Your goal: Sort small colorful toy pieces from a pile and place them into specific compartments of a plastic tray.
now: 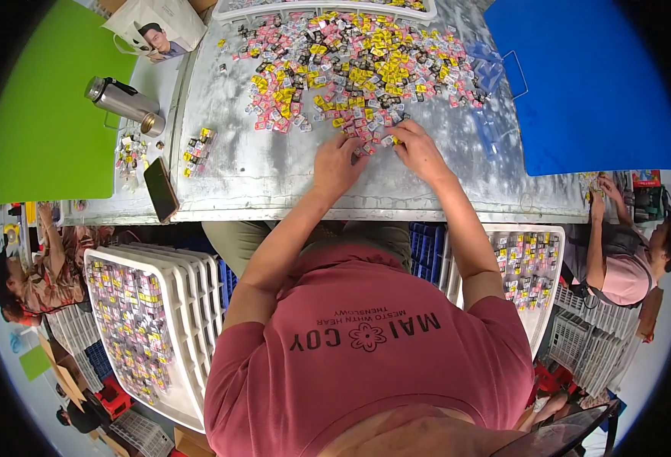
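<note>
A wide heap of small square plastic pieces [366, 72], pink, yellow, black and white, lies across the metal-topped table [259, 175]. At the heap's near edge my left hand [339, 164] is closed, thumb and fingers curled about a small pink piece [367, 149]. Just to its right, my right hand [421, 154] pinches at a small yellow piece [397, 140]. Between the two hands lie more loose pink and pale pieces. The fingertips partly cover what they grip.
A clear pack of pieces [198, 152], a phone [160, 189] and a steel flask [126, 99] lie left. Green [54, 99] and blue [586, 84] panels flank the table. A white tray [324, 14] stands behind the heap; filled crates [183, 327] stand beside me. Co-workers sit both sides.
</note>
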Motion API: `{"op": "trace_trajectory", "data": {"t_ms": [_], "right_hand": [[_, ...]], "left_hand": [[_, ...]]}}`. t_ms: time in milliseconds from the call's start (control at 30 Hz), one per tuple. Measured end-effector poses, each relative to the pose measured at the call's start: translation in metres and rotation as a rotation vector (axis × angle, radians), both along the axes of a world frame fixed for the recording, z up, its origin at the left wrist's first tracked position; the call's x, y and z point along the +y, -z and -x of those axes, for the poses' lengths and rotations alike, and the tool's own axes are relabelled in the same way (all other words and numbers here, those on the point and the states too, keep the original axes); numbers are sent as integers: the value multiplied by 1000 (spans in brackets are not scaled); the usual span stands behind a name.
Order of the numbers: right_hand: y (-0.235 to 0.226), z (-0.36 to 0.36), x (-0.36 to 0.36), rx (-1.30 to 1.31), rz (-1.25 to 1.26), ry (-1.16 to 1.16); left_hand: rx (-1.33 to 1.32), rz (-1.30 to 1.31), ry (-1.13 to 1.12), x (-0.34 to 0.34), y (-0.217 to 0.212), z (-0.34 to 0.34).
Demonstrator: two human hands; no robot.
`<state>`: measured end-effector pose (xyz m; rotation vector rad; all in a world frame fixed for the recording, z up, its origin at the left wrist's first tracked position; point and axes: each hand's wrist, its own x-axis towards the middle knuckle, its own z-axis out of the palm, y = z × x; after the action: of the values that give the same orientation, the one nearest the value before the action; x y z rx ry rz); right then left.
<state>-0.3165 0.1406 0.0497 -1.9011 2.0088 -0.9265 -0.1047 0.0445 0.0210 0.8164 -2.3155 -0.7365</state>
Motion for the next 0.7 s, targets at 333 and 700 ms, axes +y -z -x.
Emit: {"op": "trace_trajectory", "data": {"t_ms": [333,700], "right_hand": [[-6,-14,0,32,-88,-15],[-2,2,6,-58,-163,31]], "left_hand": [[40,99,-32,-1,1,5],[7,330,274,-3,-13,14]]}}
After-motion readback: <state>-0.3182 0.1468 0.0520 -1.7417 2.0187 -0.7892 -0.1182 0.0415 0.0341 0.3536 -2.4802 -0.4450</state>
